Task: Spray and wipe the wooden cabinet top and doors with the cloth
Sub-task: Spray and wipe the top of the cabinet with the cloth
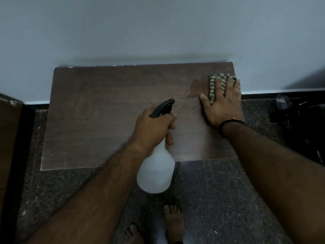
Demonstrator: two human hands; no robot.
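Two bare feet (pixel 168 224) stand on the dark speckled floor (pixel 211 199) at the near edge of the view, just below a white spray bottle (pixel 156 171). The left hand (pixel 154 127) has its fingers curled round the bottle's neck under the black trigger head (pixel 163 108), whose nozzle points far and to the right over the wooden cabinet top (pixel 105 120). Small droplets lie on the wood just beyond the nozzle.

At the far right corner of the top, the right hand (pixel 223 101) lies flat with straight, spread fingers pressing down on a checked green-and-cream cloth (pixel 216 85) — the cloth shows between and beyond the fingers, touching the wood. A wet, darker patch spreads to the left of the cloth. A black band with an orange bead (pixel 230 120) circles the right wrist.

The cabinet's far edge meets a pale grey wall (pixel 158 29). A dark wooden piece of furniture (pixel 10 138) stands at the left — black equipment (pixel 302 124), too dim to identify, sits on the floor at the right.
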